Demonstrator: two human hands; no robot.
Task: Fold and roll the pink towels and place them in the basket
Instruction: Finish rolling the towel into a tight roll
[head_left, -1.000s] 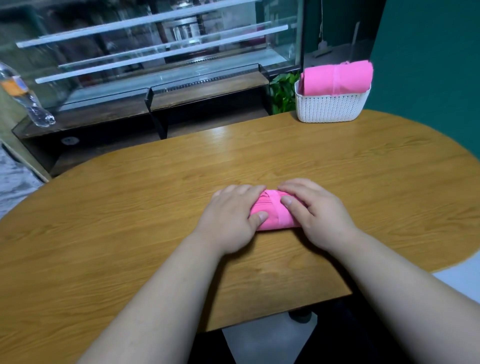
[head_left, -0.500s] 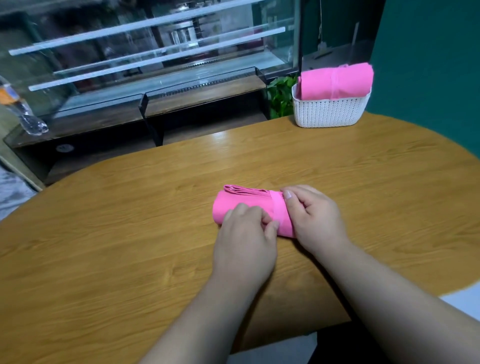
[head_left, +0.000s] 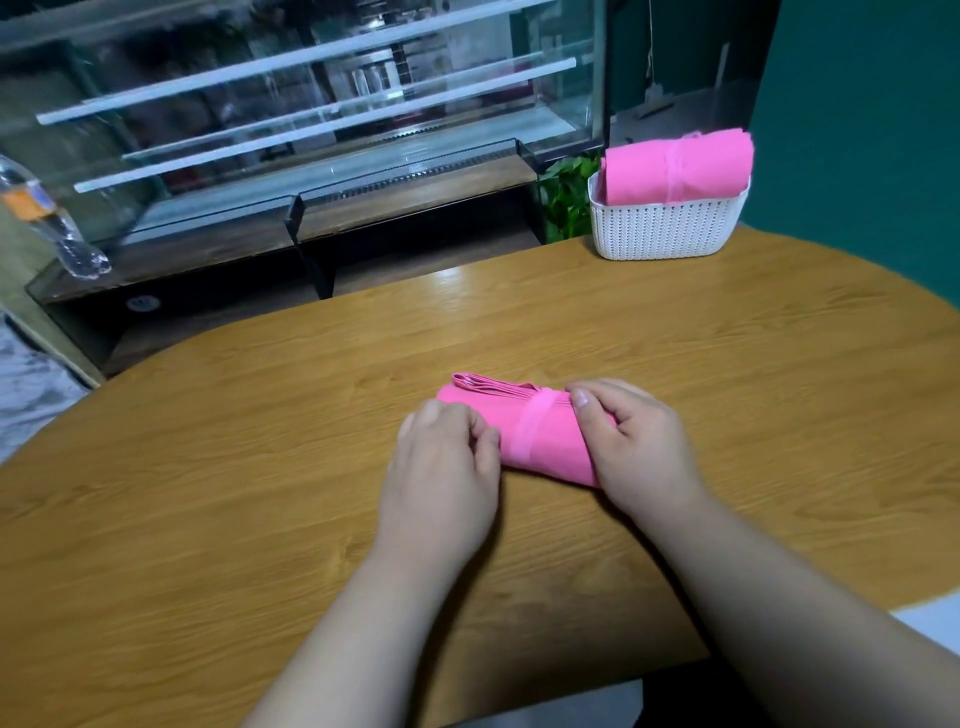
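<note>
Lying on the middle of the wooden table (head_left: 249, 467), the rolled pink towel (head_left: 543, 434) runs from upper left to lower right, with its layered edges showing at the far left end and a paler hem band crossing it about midway. The right hand (head_left: 641, 449) is clamped on the roll's right end, thumb laid on top beside the band and fingers curled round the far side. The left hand (head_left: 441, 467) sits at the near left end, its fingers curled in and pinching the cloth there; exactly how much of the fabric it has caught is hidden under the knuckles. Both forearms reach in from the near edge of the table. Well apart from the roll, at the far right edge of the table, stands a white woven basket (head_left: 670, 231) with a second pink towel (head_left: 680, 166) rolled inside and rising above its rim. Just left of the basket a green plant (head_left: 569, 195) shows. Behind the table is a glass display case (head_left: 311, 130), with a plastic bottle (head_left: 49, 223) at far left.
</note>
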